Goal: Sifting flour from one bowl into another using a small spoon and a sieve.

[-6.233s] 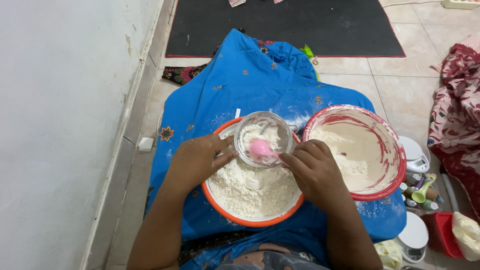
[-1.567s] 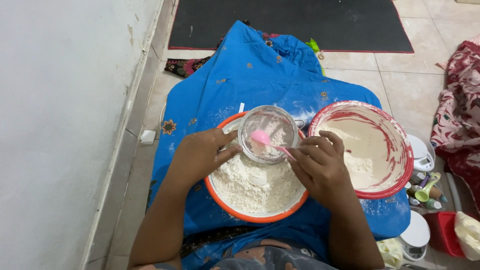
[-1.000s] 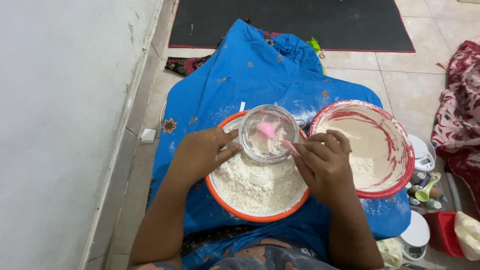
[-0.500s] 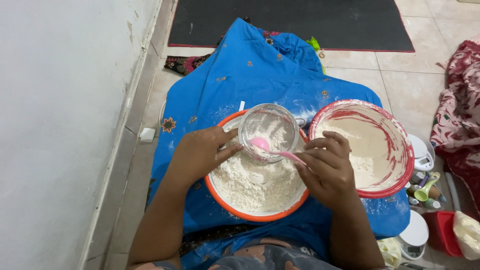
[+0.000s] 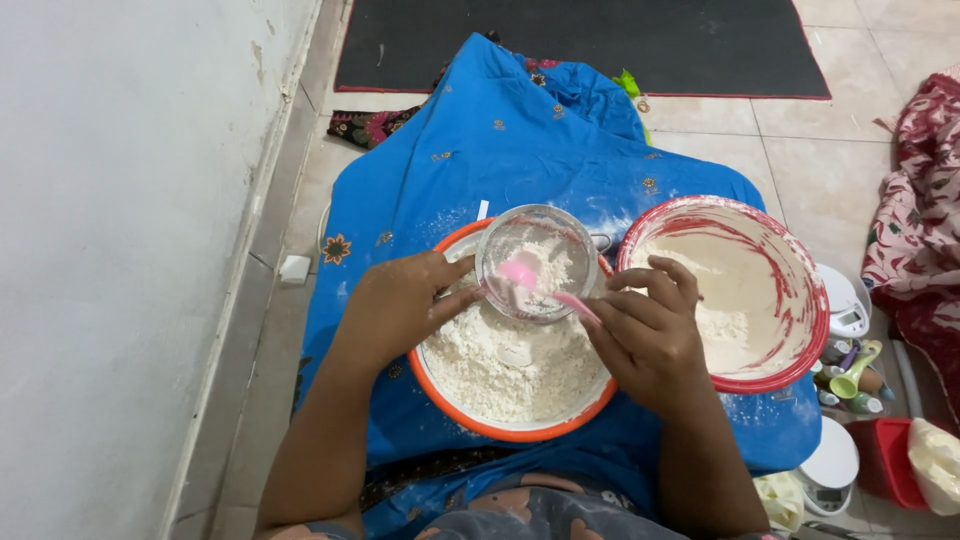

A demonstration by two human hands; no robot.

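Bright, even daylight — soft shadows, sharp focus throughout.

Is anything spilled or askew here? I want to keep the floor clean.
Some flour is dusted on the blue cloth behind the sieve, and the red bowl has its inner wall smeared with flour. The floor tiles show no flour. Nothing is tipped over.

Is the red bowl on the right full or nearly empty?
Nearly empty. The red bowl shows only a thin layer of flour at the bottom, with bare red wall streaked white above it.
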